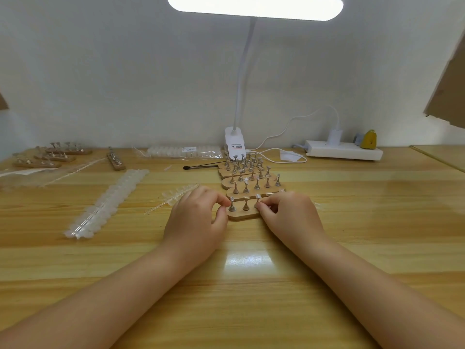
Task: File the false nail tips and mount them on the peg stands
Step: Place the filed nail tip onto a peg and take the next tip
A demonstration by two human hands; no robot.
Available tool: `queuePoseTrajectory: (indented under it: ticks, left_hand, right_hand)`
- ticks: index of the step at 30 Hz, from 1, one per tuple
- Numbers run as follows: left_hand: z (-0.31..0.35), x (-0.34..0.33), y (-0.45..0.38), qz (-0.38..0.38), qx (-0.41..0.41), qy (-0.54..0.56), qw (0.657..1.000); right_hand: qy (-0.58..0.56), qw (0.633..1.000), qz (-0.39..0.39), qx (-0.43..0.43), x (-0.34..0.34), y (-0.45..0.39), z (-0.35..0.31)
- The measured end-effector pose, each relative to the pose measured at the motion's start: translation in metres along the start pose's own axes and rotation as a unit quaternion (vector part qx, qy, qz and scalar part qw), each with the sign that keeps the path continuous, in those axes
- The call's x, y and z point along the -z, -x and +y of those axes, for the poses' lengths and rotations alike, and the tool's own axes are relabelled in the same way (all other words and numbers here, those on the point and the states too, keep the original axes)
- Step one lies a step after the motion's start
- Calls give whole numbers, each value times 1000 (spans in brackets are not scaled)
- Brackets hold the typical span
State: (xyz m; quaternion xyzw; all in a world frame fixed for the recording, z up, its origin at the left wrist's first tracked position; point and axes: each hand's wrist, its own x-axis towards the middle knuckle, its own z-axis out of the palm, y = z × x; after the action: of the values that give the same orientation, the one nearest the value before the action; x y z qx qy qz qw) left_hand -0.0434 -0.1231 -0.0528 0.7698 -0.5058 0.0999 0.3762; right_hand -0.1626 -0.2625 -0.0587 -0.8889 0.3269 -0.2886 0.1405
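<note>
Nearest wooden peg stand [242,215], an oblong pale-wood base with small metal pegs, lies at the centre of the light wooden table [251,285], between your two hands. Clear false nail tips [258,196] sit on the tops of its pegs.

Your left hand [195,222] rests at the stand's left end, fingers curled, thumb and forefinger pinching the leftmost peg. Your right hand [289,215] covers the stand's right end, fingers curled and pinching at the third peg; whether they grip the peg or the tip on it, you cannot tell.

Further peg stands [247,177], same make, lie stacked in rows just beyond, toward the far edge.

Long strips of clear nail tips [110,200] lie to the left; a shorter strip [176,195] lies just beside your left hand.

Four more peg stands [50,156] sit at the far left.

Black slim tool [201,167] lies left of the far stands.

White clip-on desk lamp [236,142] stands at the far edge; white power strip [343,150] to its right.
</note>
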Motion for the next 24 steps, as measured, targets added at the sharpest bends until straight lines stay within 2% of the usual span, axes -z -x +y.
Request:
queuePoseTrajectory:
  ticks: [16,20,24]
  left_hand:
    - [0,-1,0,-15,1,-4,1000]
    - [0,-1,0,-15,-5,-12,1000]
    - [-2,-1,0,-41,-26,-30,998]
  right_hand:
    - [25,1000,-2,-17,3,-4,-1]
    - [-17,1000,12,-17,7,-1,-1]
    - [-89,993,72,-14,19,3,1]
